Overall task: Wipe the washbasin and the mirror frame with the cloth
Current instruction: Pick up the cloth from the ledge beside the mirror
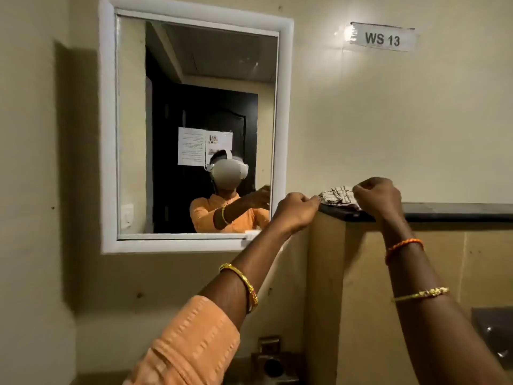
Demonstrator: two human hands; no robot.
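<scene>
Seemingly both hands' fingers (312,200) clamped on cloth (337,195), lengthwise left-right along ledge (455,212).

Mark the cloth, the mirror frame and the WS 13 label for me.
cloth (337,195), head view, on its checked middle between the hands.
mirror frame (283,107), head view, on the white right-hand side.
WS 13 label (382,38), head view, on the printed text.

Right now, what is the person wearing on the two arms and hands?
The left hand is bare; its arm has a gold bangle and an orange textured sleeve. The right hand is bare; its arm has an orange thread band and a thin gold bracelet.
</scene>
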